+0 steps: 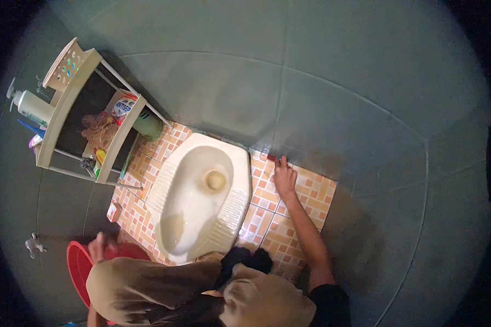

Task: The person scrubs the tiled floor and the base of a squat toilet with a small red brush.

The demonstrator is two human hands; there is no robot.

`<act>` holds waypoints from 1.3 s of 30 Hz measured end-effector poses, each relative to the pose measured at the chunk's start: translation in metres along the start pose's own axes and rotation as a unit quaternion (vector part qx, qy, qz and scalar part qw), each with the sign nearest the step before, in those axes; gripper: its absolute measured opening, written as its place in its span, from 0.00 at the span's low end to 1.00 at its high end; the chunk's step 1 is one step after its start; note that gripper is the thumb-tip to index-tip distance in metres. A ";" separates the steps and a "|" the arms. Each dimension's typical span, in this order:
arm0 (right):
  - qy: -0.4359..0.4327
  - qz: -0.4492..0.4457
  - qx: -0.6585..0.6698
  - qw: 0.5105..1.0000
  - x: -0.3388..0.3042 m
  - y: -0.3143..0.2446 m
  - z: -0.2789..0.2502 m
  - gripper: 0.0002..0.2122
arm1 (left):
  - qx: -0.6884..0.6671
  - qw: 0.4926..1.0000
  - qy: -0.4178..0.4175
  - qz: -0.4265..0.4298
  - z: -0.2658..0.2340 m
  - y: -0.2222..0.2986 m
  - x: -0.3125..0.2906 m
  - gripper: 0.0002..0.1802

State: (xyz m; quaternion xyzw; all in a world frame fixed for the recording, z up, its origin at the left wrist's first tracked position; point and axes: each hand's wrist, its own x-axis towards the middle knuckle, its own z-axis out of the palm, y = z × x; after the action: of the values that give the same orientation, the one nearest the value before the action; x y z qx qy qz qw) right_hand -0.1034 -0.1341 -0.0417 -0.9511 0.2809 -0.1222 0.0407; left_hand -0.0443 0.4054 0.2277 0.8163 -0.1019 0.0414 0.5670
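Observation:
My right hand (285, 177) reaches down to the orange-and-white tiled floor (256, 220), close to the foot of the grey wall. Its fingers are closed on a small dark red block-like object (271, 158), whose exact kind is too small to make out. To its left lies a cream squat toilet (243, 180) set in the floor, with ribbed foot rests. At the lower left, my left hand (97, 246) is at the edge of a red plastic basin (78, 267). Blur hides how its fingers are held. My knees cover part of the basin.
A cream corner shelf (65, 117) holds a white pump bottle (35, 106), a mesh scrubber (100, 129) and a perforated basket (65, 65). A small red-and-white box (113, 212) lies by the left wall, below which a tap (35, 245) sticks out. Grey walls (354, 98) close in the far and right sides.

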 end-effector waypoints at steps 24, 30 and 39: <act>-0.036 0.142 0.103 0.984 -0.013 0.011 -0.007 0.14 | 0.327 0.935 0.129 0.053 -0.125 0.283 -0.054 0.32; -0.038 0.124 0.141 0.981 -0.009 -0.012 0.002 0.16 | 0.654 0.729 0.058 -0.193 -0.052 0.247 -0.132 0.31; -0.001 0.132 0.110 0.985 -0.009 -0.002 -0.010 0.22 | 0.332 0.913 0.113 -0.210 -0.100 0.159 -0.216 0.23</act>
State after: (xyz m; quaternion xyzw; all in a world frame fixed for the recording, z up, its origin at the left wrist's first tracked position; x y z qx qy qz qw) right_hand -0.1125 -0.1277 -0.0333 -0.8953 0.3891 -0.1448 0.1614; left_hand -0.2845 0.4711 0.3696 0.9499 0.1561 0.0454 0.2670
